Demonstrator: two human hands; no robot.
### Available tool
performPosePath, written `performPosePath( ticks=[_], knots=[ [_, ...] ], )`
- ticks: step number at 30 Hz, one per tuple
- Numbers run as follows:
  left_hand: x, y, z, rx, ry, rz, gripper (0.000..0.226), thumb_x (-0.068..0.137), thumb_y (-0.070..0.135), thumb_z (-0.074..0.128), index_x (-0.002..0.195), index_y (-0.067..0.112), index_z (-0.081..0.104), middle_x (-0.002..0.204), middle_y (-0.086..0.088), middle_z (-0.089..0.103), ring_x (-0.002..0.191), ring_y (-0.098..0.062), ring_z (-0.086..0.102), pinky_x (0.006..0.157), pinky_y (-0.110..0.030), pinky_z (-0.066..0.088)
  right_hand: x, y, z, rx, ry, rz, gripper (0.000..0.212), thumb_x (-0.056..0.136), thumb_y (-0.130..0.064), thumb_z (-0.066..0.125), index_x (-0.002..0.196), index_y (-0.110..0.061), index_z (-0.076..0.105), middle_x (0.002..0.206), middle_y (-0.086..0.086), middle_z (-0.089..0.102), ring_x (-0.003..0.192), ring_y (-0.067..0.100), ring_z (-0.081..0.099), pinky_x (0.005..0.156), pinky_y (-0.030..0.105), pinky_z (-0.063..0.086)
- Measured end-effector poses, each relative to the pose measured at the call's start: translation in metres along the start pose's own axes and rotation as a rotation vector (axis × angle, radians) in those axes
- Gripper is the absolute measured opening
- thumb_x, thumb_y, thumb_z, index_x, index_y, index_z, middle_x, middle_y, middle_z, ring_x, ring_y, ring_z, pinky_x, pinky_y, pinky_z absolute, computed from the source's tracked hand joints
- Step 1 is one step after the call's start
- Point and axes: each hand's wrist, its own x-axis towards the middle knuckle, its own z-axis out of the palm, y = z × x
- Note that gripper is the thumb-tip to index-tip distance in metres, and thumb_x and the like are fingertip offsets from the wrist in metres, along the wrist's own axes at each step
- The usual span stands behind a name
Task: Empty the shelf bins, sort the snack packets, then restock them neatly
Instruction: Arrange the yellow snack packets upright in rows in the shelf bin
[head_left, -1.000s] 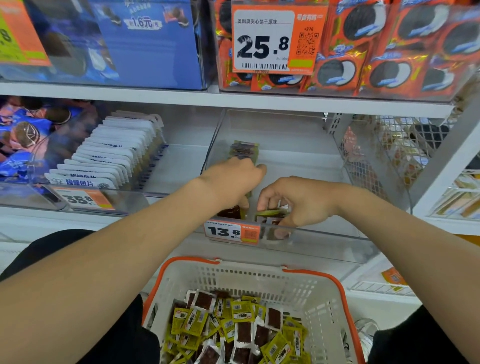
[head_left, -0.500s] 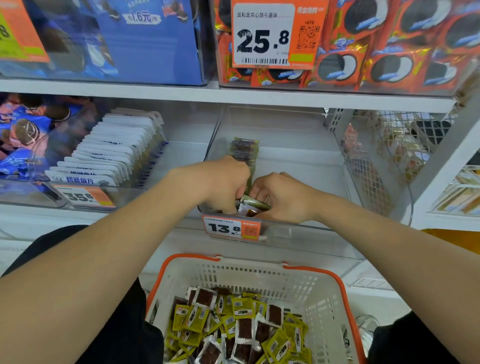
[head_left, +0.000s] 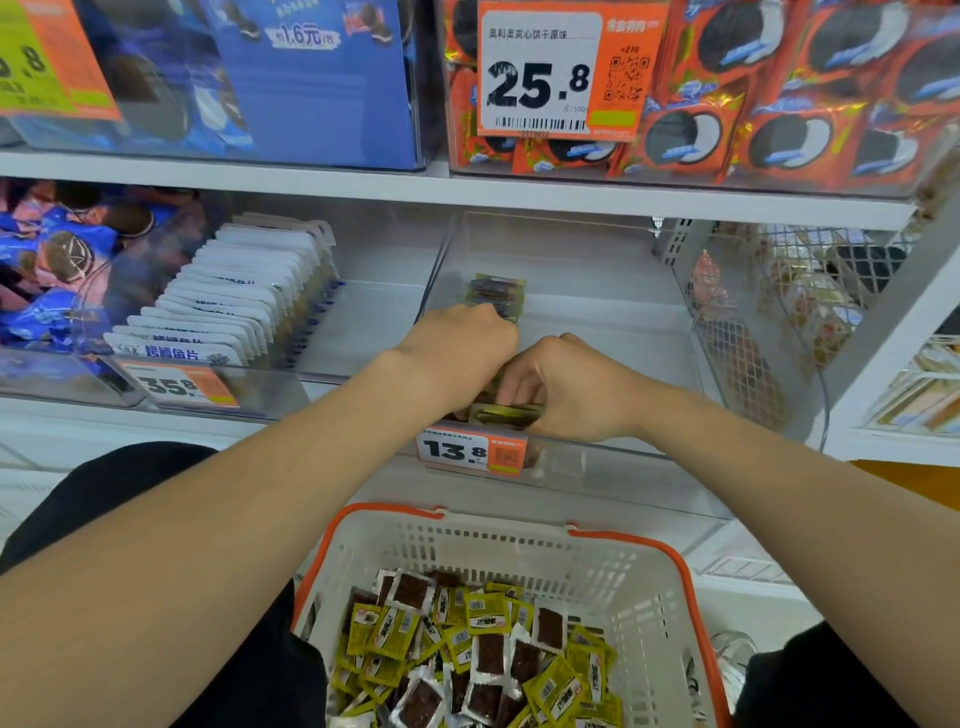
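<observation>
At the front of the clear shelf bin, green snack packets are pinched by the curled right hand; the left hand is seen knuckles-up alongside, its hold indiscernible.

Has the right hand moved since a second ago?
Yes, the right hand, gripping snack packets, slid left, closer to the 13.8 price tag and the left hand.

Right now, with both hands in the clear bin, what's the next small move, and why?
Probably push the green packets that the right hand pinches back against the row under the left hand. The row runs along the clear bin's left side, and the basket holds many loose packets.
</observation>
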Motion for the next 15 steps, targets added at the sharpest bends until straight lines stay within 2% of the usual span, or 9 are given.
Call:
performPosePath(
  ticks=[2, 5, 7, 9, 10, 12, 14, 15],
  knots=[
    [0.000, -0.002, -0.004, 0.083, 0.014, -0.006, 0.031, 0.086, -0.001, 0.068, 0.082, 0.020, 0.046, 0.099, -0.011, 0.061, 0.095, -0.038, 0.064, 0.068, -0.040, 0.041, 0.006, -0.005, 0.008, -0.022, 0.040, 0.000, 0.021, 0.076, -0.032, 0.090, 0.092, -0.022, 0.080, 0.084, -0.011, 0.076, 0.080, 0.003, 0.070, 0.078, 0.023, 0.054],
    [-0.004, -0.014, -0.009, 0.059, 0.030, 0.022, 0.032, 0.075, 0.017, 0.087, 0.094, 0.024, 0.062, 0.103, -0.005, 0.065, 0.106, -0.032, 0.060, 0.080, -0.040, 0.043, 0.008, -0.008, 0.002, -0.149, 0.029, 0.157, 0.036, 0.074, -0.051, 0.088, 0.094, -0.024, 0.073, 0.086, -0.013, 0.069, 0.094, 0.015, 0.065, 0.084, 0.028, 0.052],
    [-0.009, -0.025, -0.008, 0.039, 0.119, 0.042, 0.038, 0.071, 0.035, 0.092, 0.100, 0.030, 0.069, 0.109, 0.000, 0.060, 0.114, -0.028, 0.048, 0.089, -0.041, 0.037, 0.004, -0.013, -0.001, -0.118, -0.030, 0.333, 0.050, 0.072, -0.060, 0.087, 0.097, -0.020, 0.071, 0.079, -0.012, 0.068, 0.089, 0.015, 0.067, 0.077, 0.026, 0.051],
    [-0.014, -0.033, 0.000, -0.013, 0.275, -0.047, 0.041, 0.079, 0.030, 0.087, 0.113, 0.026, 0.065, 0.121, -0.005, 0.048, 0.115, -0.032, 0.041, 0.091, -0.044, 0.039, 0.003, -0.018, 0.002, 0.054, -0.083, 0.443, 0.062, 0.069, -0.067, 0.086, 0.098, -0.013, 0.077, 0.076, -0.003, 0.076, 0.082, 0.014, 0.073, 0.077, 0.025, 0.056],
    [-0.017, -0.035, 0.003, -0.051, 0.328, -0.116, 0.045, 0.082, 0.020, 0.082, 0.121, 0.021, 0.060, 0.123, -0.009, 0.042, 0.111, -0.035, 0.042, 0.091, -0.046, 0.043, 0.002, -0.020, 0.003, 0.122, -0.087, 0.460, 0.065, 0.068, -0.070, 0.084, 0.097, -0.012, 0.080, 0.079, 0.001, 0.079, 0.083, 0.015, 0.074, 0.081, 0.026, 0.057],
    [-0.021, -0.037, 0.007, -0.184, 0.314, -0.230, 0.051, 0.086, 0.002, 0.068, 0.131, 0.012, 0.047, 0.124, -0.017, 0.038, 0.092, -0.038, 0.050, 0.085, -0.051, 0.049, 0.000, -0.022, 0.000, 0.226, -0.098, 0.491, 0.063, 0.069, -0.068, 0.085, 0.094, -0.010, 0.082, 0.085, 0.003, 0.080, 0.086, 0.018, 0.074, 0.085, 0.030, 0.058],
    [-0.025, -0.036, 0.006, -0.316, 0.236, -0.284, 0.050, 0.089, -0.006, 0.060, 0.134, 0.006, 0.041, 0.123, -0.023, 0.039, 0.069, -0.039, 0.047, 0.075, -0.059, 0.050, -0.001, -0.023, -0.005, 0.412, -0.146, 0.576, 0.057, 0.076, -0.048, 0.089, 0.102, 0.001, 0.077, 0.087, 0.012, 0.080, 0.089, 0.025, 0.078, 0.087, 0.036, 0.063],
    [-0.027, -0.035, 0.006, -0.334, 0.205, -0.296, 0.051, 0.089, -0.007, 0.058, 0.135, 0.003, 0.039, 0.124, -0.025, 0.039, 0.062, -0.038, 0.044, 0.071, -0.059, 0.049, -0.001, -0.025, -0.003, 0.489, -0.150, 0.615, 0.056, 0.078, -0.039, 0.091, 0.105, 0.007, 0.073, 0.086, 0.016, 0.079, 0.086, 0.028, 0.079, 0.083, 0.038, 0.064]
  ],
)
